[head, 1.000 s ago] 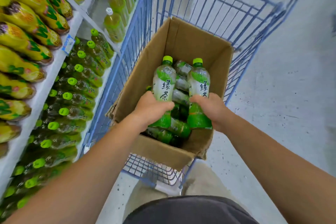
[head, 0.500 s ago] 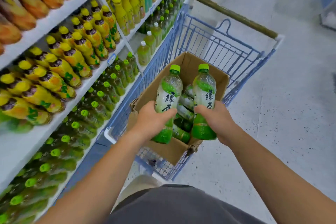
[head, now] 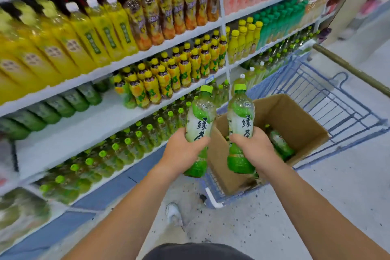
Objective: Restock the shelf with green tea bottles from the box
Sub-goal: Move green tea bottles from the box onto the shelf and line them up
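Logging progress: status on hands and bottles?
Left grip holds left bottle, right grip holds right bottle. Both caps up, clear of box. Nothing blocking shelf.

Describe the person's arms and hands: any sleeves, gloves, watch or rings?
Both arms are bare as far as the frame shows: no sleeves or cuffs. The left hand and right hand wear no gloves, and no watch, bracelet or ring shows on the visible sides. A dark garment sits at the bottom edge.

Bare shelf (head: 84, 133) L; cart (head: 329, 101) R
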